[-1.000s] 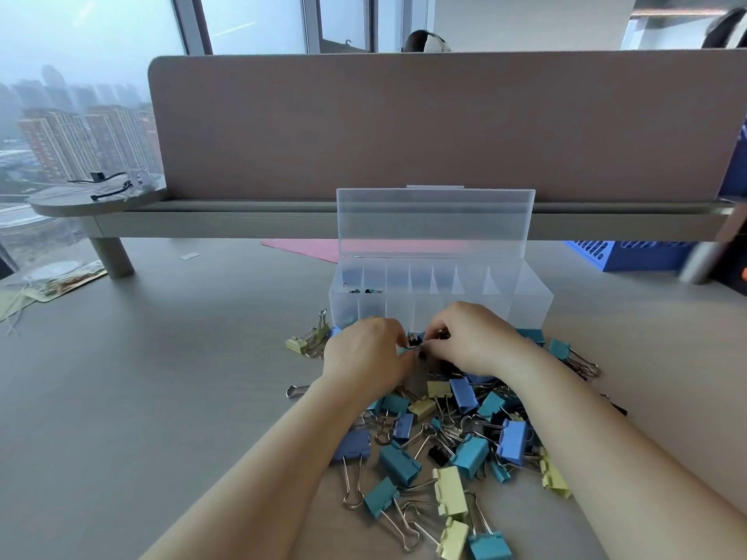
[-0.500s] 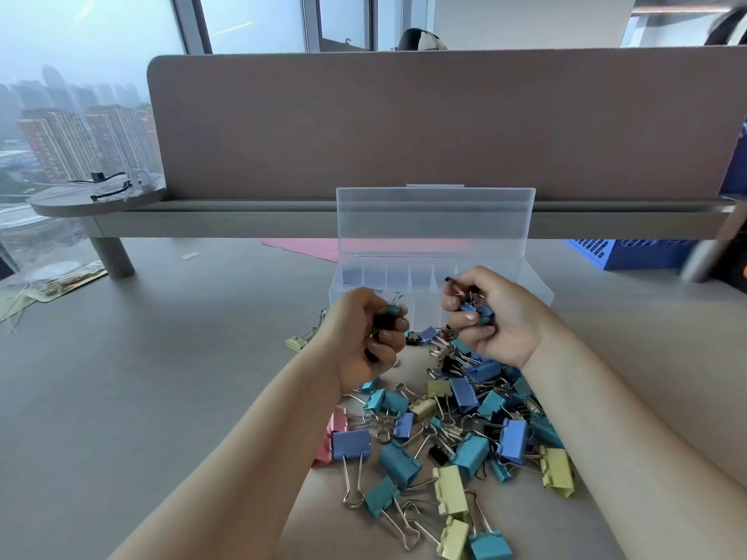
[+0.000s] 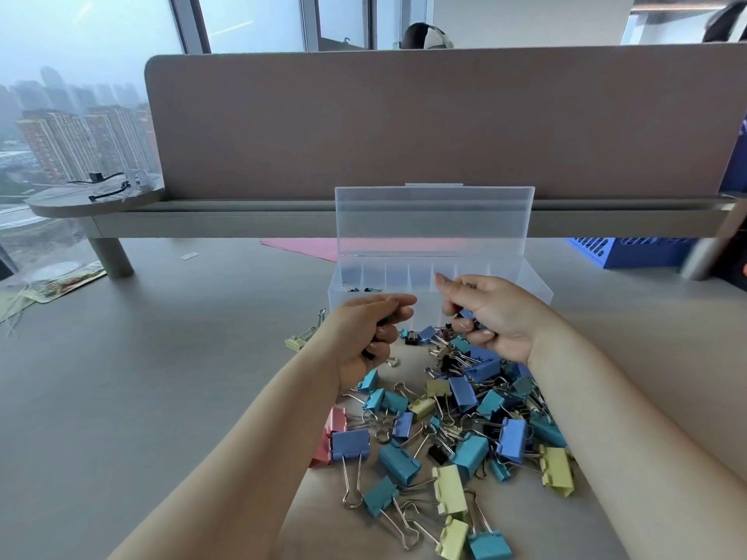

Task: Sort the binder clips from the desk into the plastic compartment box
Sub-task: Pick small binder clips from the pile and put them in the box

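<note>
Plastic box (image 3: 537, 291) sits open behind the clips (image 3: 469, 454) heaped on the bench (image 3: 161, 398). Left hand (image 3: 370, 331) and right hand (image 3: 495, 317) each clutch small ones, so a loose fistful could drop into wrong compartments.

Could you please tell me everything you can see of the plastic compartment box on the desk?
The plastic compartment box is clear plastic, long and rectangular, standing on the desk behind the clip pile. Its lid stands open, upright at the back. Dividers form a row of compartments; a few small clips lie at the left end, the rest look empty. The left hand and right hand, holding clips, are in front; contact cannot be told.
</note>
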`<state>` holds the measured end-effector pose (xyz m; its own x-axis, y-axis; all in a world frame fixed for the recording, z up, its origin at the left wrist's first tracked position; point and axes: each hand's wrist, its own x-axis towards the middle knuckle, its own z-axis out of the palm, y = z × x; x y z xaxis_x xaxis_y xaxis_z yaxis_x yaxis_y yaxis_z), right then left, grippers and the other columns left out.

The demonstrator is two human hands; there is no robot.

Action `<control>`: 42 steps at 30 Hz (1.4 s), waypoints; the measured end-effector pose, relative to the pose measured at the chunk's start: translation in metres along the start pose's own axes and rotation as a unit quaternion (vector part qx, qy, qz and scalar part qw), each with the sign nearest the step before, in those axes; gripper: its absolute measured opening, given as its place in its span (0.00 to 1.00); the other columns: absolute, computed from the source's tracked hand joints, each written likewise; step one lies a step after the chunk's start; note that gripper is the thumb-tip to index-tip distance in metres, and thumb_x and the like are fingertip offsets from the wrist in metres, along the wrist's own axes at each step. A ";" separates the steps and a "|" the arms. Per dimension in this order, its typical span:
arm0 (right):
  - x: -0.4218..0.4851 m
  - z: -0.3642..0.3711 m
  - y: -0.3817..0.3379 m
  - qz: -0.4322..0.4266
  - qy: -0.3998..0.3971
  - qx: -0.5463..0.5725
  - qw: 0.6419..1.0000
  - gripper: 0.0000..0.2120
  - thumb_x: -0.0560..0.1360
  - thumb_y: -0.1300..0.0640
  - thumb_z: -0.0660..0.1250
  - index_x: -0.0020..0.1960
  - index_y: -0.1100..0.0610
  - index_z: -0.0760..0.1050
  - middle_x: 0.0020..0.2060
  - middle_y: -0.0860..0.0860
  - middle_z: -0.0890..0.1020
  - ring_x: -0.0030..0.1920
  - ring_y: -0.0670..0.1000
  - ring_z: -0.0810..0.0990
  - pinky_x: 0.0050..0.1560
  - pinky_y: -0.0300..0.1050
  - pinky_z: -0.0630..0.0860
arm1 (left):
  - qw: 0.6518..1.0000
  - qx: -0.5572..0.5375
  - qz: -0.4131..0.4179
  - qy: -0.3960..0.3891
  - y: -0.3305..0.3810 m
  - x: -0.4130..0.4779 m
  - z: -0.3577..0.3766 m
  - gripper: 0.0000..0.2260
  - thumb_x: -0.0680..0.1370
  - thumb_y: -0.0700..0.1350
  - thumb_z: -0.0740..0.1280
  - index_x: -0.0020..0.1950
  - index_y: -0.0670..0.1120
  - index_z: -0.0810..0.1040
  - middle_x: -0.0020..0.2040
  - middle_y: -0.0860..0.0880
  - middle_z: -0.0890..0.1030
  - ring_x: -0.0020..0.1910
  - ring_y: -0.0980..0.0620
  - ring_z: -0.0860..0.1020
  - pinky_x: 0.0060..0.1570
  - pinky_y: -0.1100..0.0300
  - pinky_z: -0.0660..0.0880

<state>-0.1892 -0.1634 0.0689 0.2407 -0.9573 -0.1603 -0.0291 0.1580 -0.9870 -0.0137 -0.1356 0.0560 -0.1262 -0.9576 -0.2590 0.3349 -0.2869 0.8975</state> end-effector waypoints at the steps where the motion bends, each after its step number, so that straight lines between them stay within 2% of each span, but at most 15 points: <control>1: -0.002 0.002 0.000 -0.014 0.005 -0.082 0.997 0.13 0.75 0.49 0.68 0.39 0.57 0.70 0.33 0.51 0.71 0.24 0.44 0.65 0.19 0.33 0.56 | 1.000 0.013 0.009 0.008 0.000 0.000 0.001 0.11 0.82 0.38 0.57 0.53 0.40 0.80 0.34 0.49 0.75 0.24 0.59 0.62 0.18 0.70 0.57; 4: -0.004 0.004 -0.001 -0.066 0.035 -0.363 0.929 0.14 0.74 0.46 0.70 0.38 0.56 0.77 0.30 0.48 0.74 0.30 0.45 0.69 0.29 0.38 0.65 | 0.983 0.170 0.049 0.057 -0.003 0.002 0.004 0.14 0.81 0.36 0.54 0.53 0.43 0.79 0.33 0.50 0.70 0.24 0.57 0.61 0.20 0.66 0.56; 6: -0.004 0.005 0.000 -0.084 0.048 -0.464 0.881 0.13 0.72 0.48 0.72 0.35 0.55 0.78 0.31 0.47 0.77 0.34 0.48 0.73 0.35 0.40 0.68 | 0.922 0.359 0.106 0.097 -0.008 0.005 0.005 0.15 0.80 0.37 0.53 0.53 0.44 0.79 0.31 0.50 0.71 0.22 0.57 0.63 0.22 0.65 0.59; 8: -0.004 0.007 0.001 -0.074 0.058 -0.512 0.854 0.10 0.70 0.49 0.74 0.35 0.53 0.78 0.36 0.49 0.81 0.39 0.51 0.78 0.40 0.43 0.73 | 0.847 0.496 0.157 0.110 -0.015 0.008 0.003 0.11 0.80 0.42 0.57 0.53 0.46 0.80 0.32 0.50 0.75 0.24 0.58 0.70 0.26 0.64 0.66; 11: -0.004 0.009 0.002 -0.056 0.057 -0.545 0.835 0.13 0.67 0.46 0.77 0.39 0.55 0.80 0.39 0.51 0.83 0.42 0.54 0.80 0.43 0.47 0.76 | 0.753 0.620 0.168 0.141 -0.019 0.009 0.003 0.10 0.79 0.51 0.63 0.57 0.51 0.78 0.49 0.50 0.79 0.45 0.50 0.78 0.39 0.59 0.70; 14: -0.004 0.011 0.004 -0.045 0.048 -0.573 0.817 0.16 0.66 0.44 0.76 0.41 0.57 0.82 0.41 0.54 0.83 0.44 0.56 0.81 0.41 0.46 0.75 | 0.699 0.677 0.179 0.146 -0.019 0.011 0.003 0.13 0.78 0.53 0.65 0.62 0.54 0.76 0.56 0.51 0.76 0.54 0.50 0.76 0.43 0.59 0.70; 17: -0.003 0.010 0.008 -0.035 0.044 -0.578 0.814 0.14 0.67 0.45 0.76 0.40 0.57 0.82 0.38 0.54 0.83 0.40 0.56 0.80 0.36 0.42 0.70 | 0.676 0.700 0.194 0.120 -0.023 0.012 0.004 0.13 0.78 0.53 0.64 0.62 0.56 0.77 0.59 0.53 0.76 0.56 0.51 0.76 0.43 0.60 0.69; 19: -0.002 0.011 0.010 -0.034 0.044 -0.578 0.814 0.13 0.67 0.48 0.76 0.39 0.58 0.81 0.33 0.53 0.79 0.33 0.54 0.74 0.33 0.42 0.66 | 0.665 0.709 0.203 0.117 -0.025 0.011 0.005 0.12 0.78 0.54 0.64 0.60 0.56 0.78 0.59 0.53 0.77 0.57 0.52 0.76 0.41 0.61 0.67; 21: 0.000 0.011 0.011 -0.034 0.042 -0.572 0.819 0.14 0.68 0.50 0.75 0.41 0.61 0.82 0.32 0.55 0.77 0.32 0.51 0.69 0.33 0.42 0.64 | 0.659 0.711 0.214 0.120 -0.025 0.011 0.005 0.11 0.78 0.56 0.64 0.57 0.56 0.79 0.57 0.53 0.78 0.56 0.52 0.76 0.40 0.62 0.66; 23: 0.002 0.011 0.012 -0.038 0.039 -0.567 0.822 0.13 0.68 0.49 0.75 0.41 0.60 0.83 0.36 0.59 0.82 0.33 0.51 0.70 0.33 0.42 0.66 | 0.656 0.712 0.219 0.122 -0.025 0.010 0.005 0.10 0.77 0.57 0.64 0.55 0.56 0.80 0.55 0.54 0.78 0.54 0.53 0.76 0.39 0.62 0.65; 27: -0.001 0.013 0.010 -0.065 0.044 -0.563 0.822 0.12 0.68 0.48 0.76 0.42 0.57 0.82 0.41 0.55 0.83 0.41 0.54 0.80 0.38 0.44 0.74 | 0.657 0.710 0.226 0.117 -0.025 0.009 0.003 0.09 0.77 0.55 0.65 0.54 0.56 0.79 0.53 0.54 0.78 0.53 0.53 0.76 0.38 0.61 0.65; 29: -0.001 0.014 0.010 -0.074 0.049 -0.562 0.823 0.13 0.68 0.48 0.76 0.44 0.57 0.83 0.42 0.54 0.83 0.44 0.55 0.81 0.43 0.47 0.77 | 0.658 0.711 0.225 0.109 -0.025 0.009 0.002 0.09 0.77 0.55 0.65 0.55 0.56 0.79 0.54 0.54 0.78 0.53 0.53 0.76 0.39 0.61 0.66; 34: 0.004 0.019 0.017 -0.069 0.025 -0.584 0.808 0.17 0.68 0.46 0.75 0.44 0.60 0.83 0.42 0.58 0.84 0.46 0.59 0.82 0.45 0.51 0.79 | 0.636 0.732 0.226 0.092 -0.023 0.010 0.002 0.09 0.78 0.53 0.64 0.56 0.55 0.79 0.56 0.53 0.77 0.54 0.51 0.76 0.39 0.61 0.66; 39: 0.010 0.019 0.024 -0.074 0.026 -0.604 0.793 0.11 0.72 0.51 0.72 0.46 0.59 0.82 0.43 0.57 0.84 0.44 0.57 0.82 0.45 0.50 0.79 | 0.609 0.762 0.212 0.062 -0.022 0.009 0.002 0.11 0.79 0.53 0.62 0.58 0.51 0.77 0.58 0.50 0.76 0.55 0.48 0.77 0.41 0.60 0.66; 42: 0.010 0.019 0.026 -0.088 0.027 -0.613 0.785 0.09 0.75 0.55 0.67 0.47 0.61 0.80 0.41 0.58 0.82 0.38 0.55 0.78 0.38 0.46 0.73 | 0.589 0.779 0.208 0.051 -0.022 0.007 0.001 0.11 0.80 0.52 0.61 0.58 0.49 0.76 0.59 0.48 0.76 0.55 0.46 0.77 0.41 0.58 0.67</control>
<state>-0.1693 -0.1641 0.0419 0.3052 -0.9522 0.0110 -0.9193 -0.2976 -0.2574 -0.0226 -0.1363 0.0348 -0.2521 -0.9558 0.1511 -0.9569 0.2695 0.1083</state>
